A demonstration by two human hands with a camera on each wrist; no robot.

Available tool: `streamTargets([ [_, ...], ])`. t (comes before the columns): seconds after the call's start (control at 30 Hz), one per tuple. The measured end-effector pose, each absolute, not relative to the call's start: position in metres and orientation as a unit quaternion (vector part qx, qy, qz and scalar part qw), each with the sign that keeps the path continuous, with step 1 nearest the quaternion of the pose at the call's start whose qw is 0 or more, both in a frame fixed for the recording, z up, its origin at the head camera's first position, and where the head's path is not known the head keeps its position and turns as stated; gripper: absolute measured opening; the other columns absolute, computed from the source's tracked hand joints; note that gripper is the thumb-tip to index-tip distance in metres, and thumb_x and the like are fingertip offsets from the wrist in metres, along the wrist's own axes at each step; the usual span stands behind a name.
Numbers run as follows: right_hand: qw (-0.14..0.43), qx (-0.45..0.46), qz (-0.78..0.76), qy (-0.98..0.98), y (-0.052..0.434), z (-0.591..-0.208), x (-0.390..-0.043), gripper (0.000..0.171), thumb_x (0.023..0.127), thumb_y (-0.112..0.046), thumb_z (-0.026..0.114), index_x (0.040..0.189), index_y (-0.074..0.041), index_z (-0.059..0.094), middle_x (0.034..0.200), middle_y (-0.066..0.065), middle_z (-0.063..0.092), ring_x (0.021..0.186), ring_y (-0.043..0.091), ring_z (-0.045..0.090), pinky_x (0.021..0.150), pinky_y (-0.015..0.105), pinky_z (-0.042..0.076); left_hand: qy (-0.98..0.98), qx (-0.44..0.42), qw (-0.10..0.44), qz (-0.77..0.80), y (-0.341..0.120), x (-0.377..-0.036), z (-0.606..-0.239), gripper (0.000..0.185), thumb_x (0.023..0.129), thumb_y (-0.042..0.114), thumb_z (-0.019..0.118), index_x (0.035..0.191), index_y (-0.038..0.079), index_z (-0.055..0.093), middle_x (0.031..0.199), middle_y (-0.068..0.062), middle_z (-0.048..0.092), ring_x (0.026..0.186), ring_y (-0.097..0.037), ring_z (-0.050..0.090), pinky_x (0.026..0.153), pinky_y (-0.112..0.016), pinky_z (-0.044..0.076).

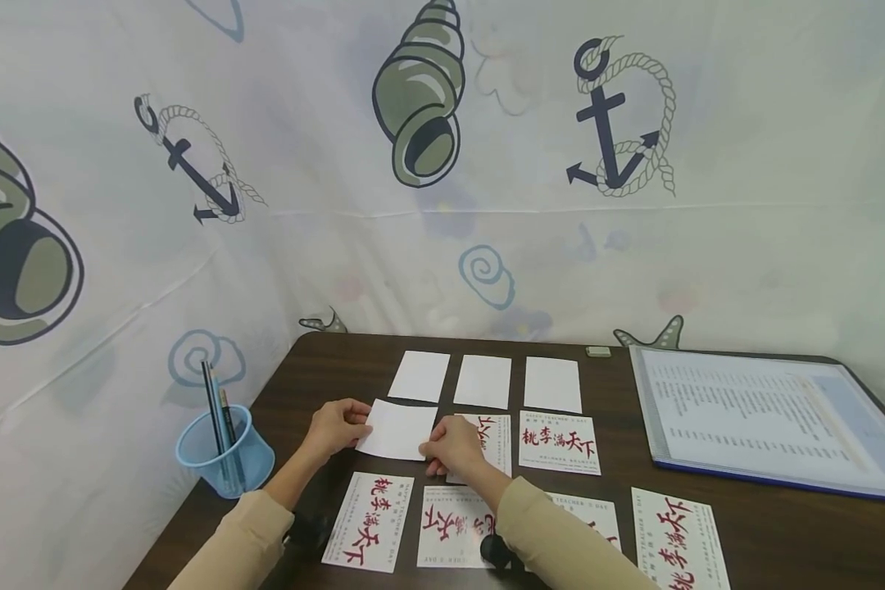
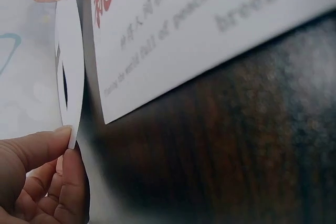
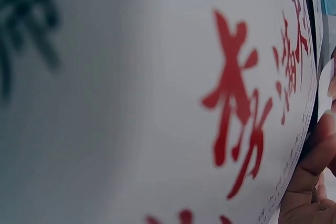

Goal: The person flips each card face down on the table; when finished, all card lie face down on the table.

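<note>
A light-blue cup [image 1: 254, 452] stands at the lower left of the frame, beside the left edge of the dark wooden table [image 1: 317, 369], with several pencils [image 1: 212, 401] upright in it. Right of it, the left hand [image 1: 335, 428] pinches, between thumb and fingers, the left edge of a blank-faced card [image 1: 397, 429], located just below and left of the frame's centre. A red-lettered card [image 1: 369, 523] lies lower, at bottom centre-left. The right hand [image 1: 453, 447] pinches the held card at its lower right corner; in the left wrist view the card is seen edge-on and slightly bowed between both hands. Above, three blank-faced cards [image 1: 483, 382] lie in a row across the centre. Beneath and beside the right hand, a second lettered card [image 1: 497, 447] is partly covered; a landscape one [image 1: 559, 442] lies right of it. Along the bottom, further lettered cards continue: one [image 1: 450, 528] below the right hand, one [image 1: 593, 518] partly behind the right sleeve [image 1: 560, 537], and one [image 1: 680, 537] at lower right. A printed sheet on a blue-edged board [image 1: 752, 418] occupies the right side; its print is illegible.
</note>
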State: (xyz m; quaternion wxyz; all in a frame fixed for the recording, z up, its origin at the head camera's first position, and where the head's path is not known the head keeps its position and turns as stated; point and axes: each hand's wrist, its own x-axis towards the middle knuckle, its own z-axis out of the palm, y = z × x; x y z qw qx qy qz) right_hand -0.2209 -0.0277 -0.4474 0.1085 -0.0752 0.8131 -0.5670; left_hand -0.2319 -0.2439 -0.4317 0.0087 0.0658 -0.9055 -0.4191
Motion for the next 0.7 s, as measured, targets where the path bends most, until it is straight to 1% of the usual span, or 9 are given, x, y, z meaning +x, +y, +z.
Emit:
streamTargets([
  [0.1, 0.107, -0.083, -0.555, 0.821, -0.0281, -0.4472, -0.2212, 0.014, 0.077, 0.001, 0.070, 0.075, 0.000, 0.057, 0.053, 0.006, 0.061, 0.036, 0.005, 0.053, 0.037, 0.017, 0.044, -0.907, 0.068, 0.005, -0.416, -0.2442, -0.2323, -0.4324, 0.026, 0.077, -0.001, 0.072, 0.103, -0.003, 0.066, 0.086, -0.011, 0.065, 0.070, -0.016, 0.059, 0.061, -0.030, 0.056],
  [0.37, 0.091, -0.098, -0.518, 0.845, -0.0303, -0.4451, -0.2209, 0.018, 0.076, 0.002, 0.070, 0.068, -0.003, 0.054, 0.046, 0.005, 0.058, 0.032, 0.004, 0.049, 0.034, 0.015, 0.040, -0.913, 0.066, 0.005, -0.403, -0.2449, -0.2340, -0.4343, 0.026, 0.077, -0.001, 0.072, 0.102, -0.004, 0.066, 0.084, -0.011, 0.065, 0.069, -0.016, 0.059, 0.060, -0.029, 0.056],
  [0.6, 0.085, -0.091, -0.533, 0.837, -0.0285, -0.4462, -0.2225, 0.017, 0.077, 0.002, 0.069, 0.076, -0.001, 0.053, 0.052, 0.007, 0.060, 0.034, 0.005, 0.051, 0.035, 0.018, 0.043, -0.916, 0.070, 0.002, -0.394, -0.2422, -0.2350, -0.4312, 0.026, 0.078, 0.002, 0.073, 0.103, -0.002, 0.065, 0.085, -0.011, 0.064, 0.069, -0.017, 0.058, 0.062, -0.030, 0.056],
  [0.7, 0.085, -0.080, -0.563, 0.818, -0.0235, -0.4460, -0.2226, 0.014, 0.080, 0.001, 0.068, 0.080, 0.000, 0.054, 0.056, 0.009, 0.061, 0.036, 0.005, 0.052, 0.037, 0.018, 0.044, -0.918, 0.076, -0.003, -0.390, -0.2426, -0.2349, -0.4321, 0.027, 0.078, 0.002, 0.073, 0.103, -0.002, 0.065, 0.085, -0.011, 0.064, 0.068, -0.016, 0.058, 0.061, -0.030, 0.056],
])
